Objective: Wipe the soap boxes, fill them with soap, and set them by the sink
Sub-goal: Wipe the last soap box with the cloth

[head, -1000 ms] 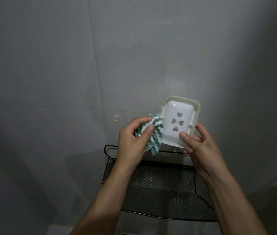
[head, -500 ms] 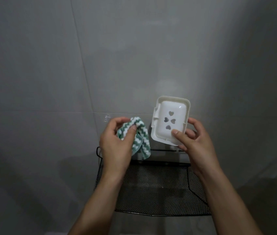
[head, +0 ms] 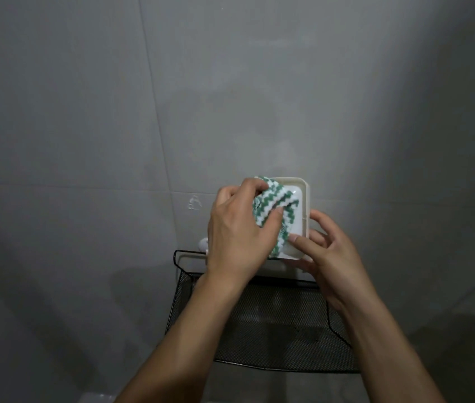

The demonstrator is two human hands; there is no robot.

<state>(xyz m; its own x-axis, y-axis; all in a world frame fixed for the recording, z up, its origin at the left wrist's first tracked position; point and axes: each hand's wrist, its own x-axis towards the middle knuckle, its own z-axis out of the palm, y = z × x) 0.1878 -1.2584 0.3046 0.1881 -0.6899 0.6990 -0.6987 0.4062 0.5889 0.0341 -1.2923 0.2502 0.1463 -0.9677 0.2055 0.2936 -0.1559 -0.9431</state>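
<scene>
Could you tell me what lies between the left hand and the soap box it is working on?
In the head view, a green-and-white cloth lies between the left hand and the soap box.

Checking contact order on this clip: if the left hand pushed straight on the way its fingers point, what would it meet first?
The left hand grips the green-and-white cloth, already over the soap box. Pushing on would probably press the cloth against the box; the tiled wall lies behind, though depth is unclear.

- Our left hand [head: 237, 228] has carried the cloth [head: 274, 206] toward 3 o'clock, onto the soap box [head: 301, 212].
- The cloth now hides the heart holes.
</scene>
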